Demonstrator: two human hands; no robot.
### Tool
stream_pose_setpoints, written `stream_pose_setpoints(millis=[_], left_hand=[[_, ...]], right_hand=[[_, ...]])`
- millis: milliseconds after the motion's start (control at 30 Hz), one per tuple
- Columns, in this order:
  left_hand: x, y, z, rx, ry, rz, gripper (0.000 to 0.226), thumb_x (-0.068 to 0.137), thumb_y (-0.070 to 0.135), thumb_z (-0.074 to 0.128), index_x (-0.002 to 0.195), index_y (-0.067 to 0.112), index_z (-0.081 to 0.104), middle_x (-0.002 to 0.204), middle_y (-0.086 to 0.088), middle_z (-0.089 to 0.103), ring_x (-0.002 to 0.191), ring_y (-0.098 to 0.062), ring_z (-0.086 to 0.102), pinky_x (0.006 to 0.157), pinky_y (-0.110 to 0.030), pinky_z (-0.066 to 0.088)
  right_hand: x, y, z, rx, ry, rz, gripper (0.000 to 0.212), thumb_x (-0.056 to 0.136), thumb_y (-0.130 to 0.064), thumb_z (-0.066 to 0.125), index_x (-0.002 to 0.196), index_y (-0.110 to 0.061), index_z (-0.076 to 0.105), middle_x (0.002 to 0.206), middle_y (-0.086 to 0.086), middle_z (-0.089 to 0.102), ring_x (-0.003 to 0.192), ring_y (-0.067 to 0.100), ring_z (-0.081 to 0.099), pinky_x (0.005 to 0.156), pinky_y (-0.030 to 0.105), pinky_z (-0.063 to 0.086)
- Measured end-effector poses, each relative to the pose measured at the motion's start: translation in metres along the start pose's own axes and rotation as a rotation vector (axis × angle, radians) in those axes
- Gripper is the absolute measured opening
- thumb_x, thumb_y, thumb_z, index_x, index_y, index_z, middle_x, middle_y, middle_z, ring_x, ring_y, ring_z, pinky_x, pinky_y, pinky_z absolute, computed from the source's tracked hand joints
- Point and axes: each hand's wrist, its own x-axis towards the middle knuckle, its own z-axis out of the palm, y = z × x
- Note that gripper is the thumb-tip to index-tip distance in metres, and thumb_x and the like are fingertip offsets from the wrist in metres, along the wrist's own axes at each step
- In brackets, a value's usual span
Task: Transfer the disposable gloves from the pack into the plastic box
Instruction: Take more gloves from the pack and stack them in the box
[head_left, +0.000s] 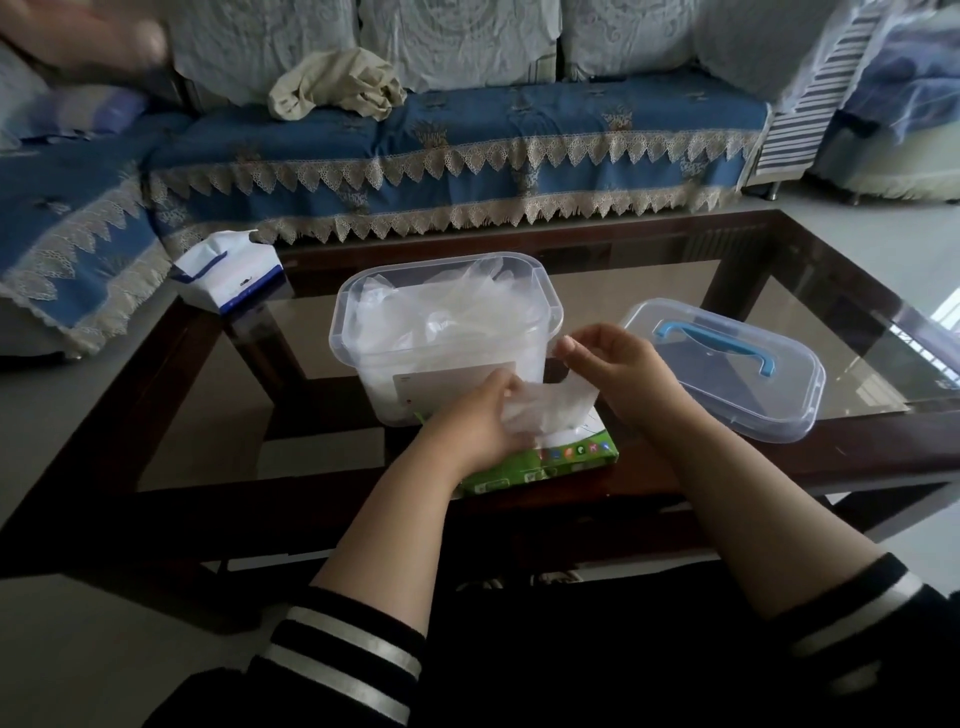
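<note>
A clear plastic box (363, 358) stands open on the glass table, with several thin see-through gloves (447, 306) piled inside. In front of it lies the green glove pack (545, 465). A glove (540, 410) sticks up out of the pack. My left hand (478, 421) grips this glove low, right over the pack. My right hand (618, 364) pinches the glove's upper edge beside the box's right front corner.
The box's clear lid (727, 395) with a blue handle lies to the right. A white and blue tissue pack (228, 275) sits at the table's far left corner. A blue-covered sofa (467, 140) runs behind the table (156, 415).
</note>
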Motion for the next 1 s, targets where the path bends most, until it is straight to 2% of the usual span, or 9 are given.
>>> stream_pose_setpoints(millis=[100,200,333,400,467,567,700,834,1000], left_hand=[[-0.015,0.013,-0.015,-0.176,0.070,0.005,0.056,0.074,0.044,0.080,0.120,0.029,0.052,0.114,0.008,0.056,0.107,-0.013,0.055,0.095,-0.034,0.047],[-0.026,0.032,-0.024,-0.211,0.167,0.081,0.073,0.062,0.075,0.057,0.117,0.026,0.060,0.116,0.010,0.061,0.108,-0.008,0.055,0.092,-0.028,0.046],[-0.020,0.050,-0.016,0.123,0.395,0.155,0.085,0.072,0.087,0.022,0.100,0.022,0.068,0.104,0.005,0.061,0.099,-0.011,0.044,0.078,-0.027,0.036],[-0.012,0.057,-0.008,0.299,0.472,0.145,0.086,0.072,0.090,0.020,0.095,0.024,0.070,0.101,0.002,0.058,0.099,-0.016,0.042,0.079,-0.030,0.035],[-0.004,0.064,0.002,0.405,0.500,0.120,0.077,0.076,0.085,0.029,0.095,0.023,0.071,0.102,0.001,0.057,0.102,-0.019,0.043,0.081,-0.032,0.035],[0.001,0.075,0.022,0.475,0.613,0.167,0.053,0.087,0.066,0.049,0.096,0.019,0.072,0.103,-0.003,0.062,0.100,-0.022,0.049,0.081,-0.034,0.040],[0.008,0.079,0.037,0.433,0.702,0.197,0.031,0.093,0.042,0.058,0.096,0.014,0.073,0.094,-0.006,0.070,0.089,-0.023,0.058,0.074,-0.034,0.046],[0.016,0.077,0.036,0.380,0.733,0.241,0.031,0.093,0.039,0.061,0.081,0.012,0.071,0.075,-0.004,0.071,0.070,-0.020,0.064,0.065,-0.028,0.046],[0.021,0.071,0.029,0.416,0.716,0.293,0.021,0.089,0.028,0.070,0.081,0.009,0.071,0.058,-0.005,0.067,0.049,-0.022,0.064,0.053,-0.026,0.051]], right_hand=[[0.002,0.011,-0.016,-0.289,-0.139,0.044,0.053,0.078,-0.050,0.067,0.114,-0.014,0.053,0.105,0.004,0.061,0.097,0.018,0.059,0.087,0.035,0.050],[0.003,0.036,-0.030,-0.403,-0.397,0.095,0.098,0.059,-0.067,0.076,0.138,-0.024,0.034,0.133,-0.009,0.051,0.119,0.011,0.052,0.101,0.037,0.046],[0.008,0.055,-0.028,-0.402,-0.523,0.121,0.104,0.061,-0.050,0.082,0.144,-0.040,0.020,0.144,-0.008,0.043,0.130,0.016,0.044,0.108,0.042,0.040],[0.010,0.059,-0.022,-0.478,-0.521,0.146,0.107,0.059,-0.049,0.082,0.144,-0.042,0.016,0.142,-0.002,0.045,0.128,0.019,0.045,0.107,0.043,0.040],[0.011,0.064,-0.017,-0.600,-0.492,0.157,0.111,0.050,-0.063,0.074,0.144,-0.037,0.022,0.136,0.001,0.045,0.126,0.023,0.043,0.106,0.045,0.041],[0.014,0.071,-0.011,-0.700,-0.477,0.095,0.090,0.055,-0.071,0.067,0.133,-0.034,0.041,0.127,-0.002,0.049,0.125,0.024,0.040,0.105,0.046,0.040],[0.014,0.070,-0.009,-0.764,-0.474,0.026,0.097,0.059,-0.082,0.055,0.142,-0.039,0.029,0.147,-0.009,0.035,0.135,0.026,0.031,0.112,0.050,0.028],[0.005,0.061,-0.012,-0.657,-0.470,0.082,0.079,0.074,-0.059,0.068,0.142,-0.036,0.035,0.141,-0.009,0.042,0.129,0.020,0.028,0.108,0.045,0.031],[0.002,0.056,-0.012,-0.648,-0.440,0.112,0.085,0.076,-0.048,0.074,0.146,-0.032,0.029,0.139,-0.006,0.045,0.129,0.020,0.030,0.105,0.046,0.034]])
